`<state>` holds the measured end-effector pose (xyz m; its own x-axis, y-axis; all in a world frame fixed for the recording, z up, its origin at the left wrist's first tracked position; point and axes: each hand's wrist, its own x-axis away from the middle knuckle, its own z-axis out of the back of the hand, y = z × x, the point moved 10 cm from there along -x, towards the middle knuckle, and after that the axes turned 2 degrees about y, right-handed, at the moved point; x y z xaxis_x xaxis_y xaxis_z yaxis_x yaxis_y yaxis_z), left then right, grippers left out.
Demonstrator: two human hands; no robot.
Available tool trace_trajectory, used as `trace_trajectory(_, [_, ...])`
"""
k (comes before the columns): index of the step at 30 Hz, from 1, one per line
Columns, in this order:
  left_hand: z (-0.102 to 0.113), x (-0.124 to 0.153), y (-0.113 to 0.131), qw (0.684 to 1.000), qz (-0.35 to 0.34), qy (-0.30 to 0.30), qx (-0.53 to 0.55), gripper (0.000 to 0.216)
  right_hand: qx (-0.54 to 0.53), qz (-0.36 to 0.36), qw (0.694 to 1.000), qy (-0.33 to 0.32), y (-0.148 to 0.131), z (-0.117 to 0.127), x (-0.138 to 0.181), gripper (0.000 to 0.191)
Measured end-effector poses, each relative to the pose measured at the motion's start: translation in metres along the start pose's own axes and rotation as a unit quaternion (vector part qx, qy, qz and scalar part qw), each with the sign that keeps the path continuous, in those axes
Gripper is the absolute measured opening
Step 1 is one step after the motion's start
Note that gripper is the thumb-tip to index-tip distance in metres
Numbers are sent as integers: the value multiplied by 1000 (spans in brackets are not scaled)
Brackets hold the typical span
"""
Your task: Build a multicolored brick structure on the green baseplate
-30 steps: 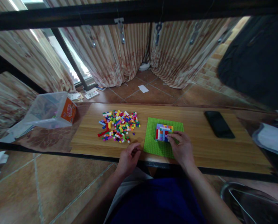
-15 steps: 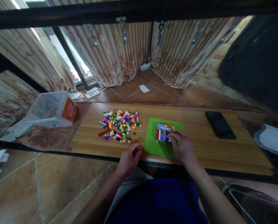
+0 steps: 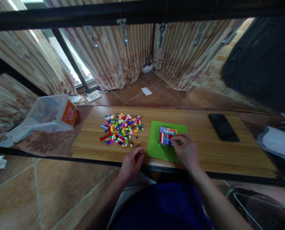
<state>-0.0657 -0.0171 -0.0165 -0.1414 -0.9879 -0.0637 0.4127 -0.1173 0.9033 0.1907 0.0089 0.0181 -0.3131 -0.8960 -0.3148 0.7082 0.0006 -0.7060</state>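
Note:
A block of many-coloured toy bricks (image 3: 165, 135) stands on a green studded baseplate (image 3: 154, 147). My right hand (image 3: 186, 148) reaches over the plate's right side, its thumb and fingertips pinched together at the block's right edge. Whatever lies between those fingertips is hidden or too small to make out. Left of the plate, my left hand (image 3: 132, 162) rests at the front edge of the table with its fingers curled inward. Any object inside that curl cannot be seen. Loose toy bricks (image 3: 123, 127) lie in a spread pile beyond my left hand.
The wooden table (image 3: 200, 163) carries a black phone (image 3: 223, 127) on its right. At the left stands a clear plastic box (image 3: 49, 111) with an orange label. A dark metal bar (image 3: 142, 12) crosses above, and papers in plastic (image 3: 276, 142) lie at far right.
The whole view has shifted slightly to the left. My right hand stays at the block's right edge, and my left hand keeps its curled pose by the table edge.

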Motion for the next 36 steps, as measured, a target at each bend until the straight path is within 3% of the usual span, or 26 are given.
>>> trace_trajectory(7, [0,1,2,1000,7,-3,1,27,-57,-72,996,4,14,3,-1,27])
trace_trajectory(12, [0,1,0,1000,7,0,3,27,-22,-124,992,19,26,0,1,37])
trace_trajectory(23, [-3,2,-5,1000,15,-9,0,28,9,-81,996,34,16,-3,2,32])
trace_trajectory(30, [0,1,3,1000,12,-5,-2,28,-37,-83,996,21,18,-6,5,35])
trace_trajectory(36, [4,4,5,1000,9,3,18,26,-57,-103,991,68,31,18,12,39])
